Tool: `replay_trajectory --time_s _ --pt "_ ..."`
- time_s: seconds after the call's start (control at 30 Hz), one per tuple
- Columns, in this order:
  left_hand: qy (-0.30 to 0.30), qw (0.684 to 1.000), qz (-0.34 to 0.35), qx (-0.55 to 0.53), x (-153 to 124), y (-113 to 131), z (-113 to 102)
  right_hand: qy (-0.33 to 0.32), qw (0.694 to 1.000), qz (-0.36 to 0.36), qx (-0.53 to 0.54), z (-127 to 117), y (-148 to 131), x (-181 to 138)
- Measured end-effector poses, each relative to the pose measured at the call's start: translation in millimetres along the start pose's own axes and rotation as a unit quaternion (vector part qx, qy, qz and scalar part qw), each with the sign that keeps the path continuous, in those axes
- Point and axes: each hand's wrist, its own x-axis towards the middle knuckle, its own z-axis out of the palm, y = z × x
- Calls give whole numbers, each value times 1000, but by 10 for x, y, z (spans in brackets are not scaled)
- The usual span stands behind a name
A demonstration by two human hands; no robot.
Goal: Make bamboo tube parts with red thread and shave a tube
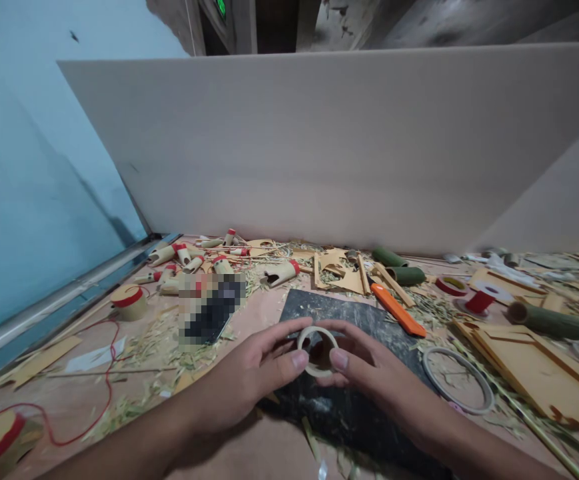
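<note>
A piece of bamboo tube (318, 373) faces me with its pale, round cut end and hollow middle. My left hand (262, 360) is closed on its left side, thumb against the rim. From the right, my right hand (369, 360) grips the same piece, its thumb also on the rim. How far the piece reaches back behind the fingers is hidden. Beneath both hands lies a dark, scuffed flat mat (314, 303). An orange utility knife (396, 310) rests at the mat's right edge. To my right is a roll of tape (426, 363), lying flat.
Several bamboo pieces with red bands (282, 272) lie at the back left, near a pixelated dark phone-like object (214, 313). Red cord (108, 387) winds along the left. Green bamboo tubes (544, 320), a red spool (480, 301) and orange-yellow panels (544, 373) occupy the right. Shavings litter the table.
</note>
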Motion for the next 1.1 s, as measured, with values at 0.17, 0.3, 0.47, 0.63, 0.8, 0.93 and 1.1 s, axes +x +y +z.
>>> replay_trajectory --time_s 0.17,0.3,0.47,0.63,0.8,0.93,1.1 --pt "-29 999 30 -16 -23 6 20 -4 1000 -7 17 -27 48 6" --pt "-25 999 28 -16 -24 1 16 -1 1000 -3 12 -30 45 -5" --pt "-24 999 44 -17 -14 -51 11 -31 996 18 78 -52 56 21" --pt "-7 991 77 109 -67 -111 6 -51 985 87 141 -48 105 57" --pt "8 918 128 375 -46 -141 -41 -55 995 81 31 -123 61 82" --pt "-2 881 63 469 37 -206 -102 84 976 -63 -192 -324 30 168" --pt "-21 856 19 516 78 -336 -196 101 880 -114 -449 -433 111 222"
